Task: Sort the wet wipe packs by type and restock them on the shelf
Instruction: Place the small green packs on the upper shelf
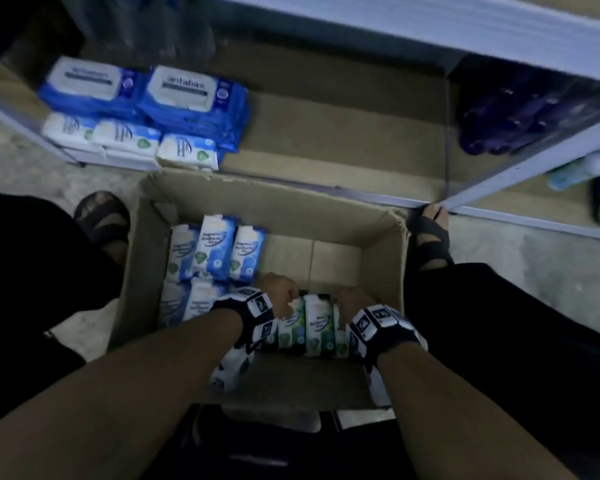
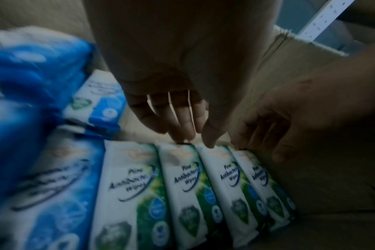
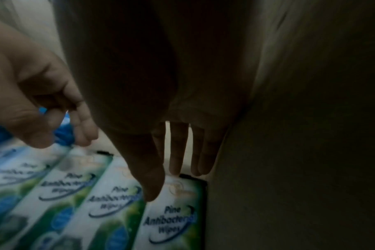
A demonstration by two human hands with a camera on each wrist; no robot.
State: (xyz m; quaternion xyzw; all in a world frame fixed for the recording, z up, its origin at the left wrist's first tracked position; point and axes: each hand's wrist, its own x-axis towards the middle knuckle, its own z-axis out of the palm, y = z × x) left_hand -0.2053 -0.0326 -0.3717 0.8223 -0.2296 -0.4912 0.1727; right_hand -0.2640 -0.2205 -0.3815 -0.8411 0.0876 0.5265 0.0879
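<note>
Both hands are down inside the open brown cardboard box (image 1: 281, 216) that fills the middle of the head view. The left hand (image 1: 277, 295) and the right hand (image 1: 355, 303) reach with straight, loosely spread fingers to the far ends of a row of green-and-white pine wipe packs (image 1: 314, 323) lying side by side at the lower centre of the frame, hard against the right-hand wall of the box. In the left wrist view the left fingertips (image 2: 182, 132) touch the top edge of the middle packs, yet nothing is curled round a pack, so I would call both hands open, just at the point of gathering the row.

To the left in the box stands a cluster of blue-and-white wipe packs (image 1: 219, 251), unsorted from where I stand, still waiting.

On the low grey metal shelf (image 1: 326, 140) at the upper left of the frame, two large blue flat packs with white lids (image 1: 142, 95) sit in stacks, and in front of them small white packs with blue print (image 1: 125, 140) are lined along the shelf edge. The brown lining to their right lies bare.

So I judge the task partly done: two kinds are placed, the green pine packs and the remaining blue ones are left to shelve.
</note>
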